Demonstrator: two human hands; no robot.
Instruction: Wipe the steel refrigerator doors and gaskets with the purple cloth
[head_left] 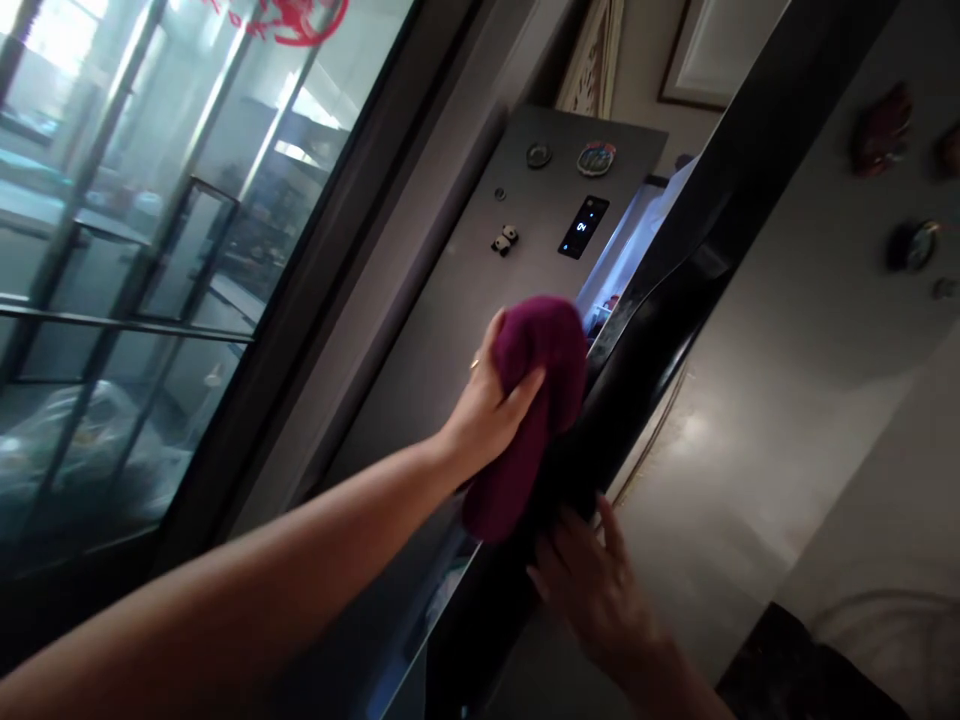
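Note:
My left hand (491, 405), with a ring on one finger, is closed on a bunched purple cloth (551, 345). The cloth lies against the dark edge of an ajar refrigerator door (652, 350), and part of it hangs below my hand. Lower down, my right hand (600, 590) touches the same dark edge with its fingers apart; it is dim and slightly blurred. Beyond the cloth stands the other grey refrigerator door (442, 330), with a lit display (583, 227) on it. Through the gap, a strip of the lit interior (622, 265) shows.
A panda magnet (505, 240) and a few round magnets sit on the far door. More magnets (913, 245) are on the near door's face at right. To the left is a glass-paned sliding door (187, 200), with a plastic bag (90, 450) behind it.

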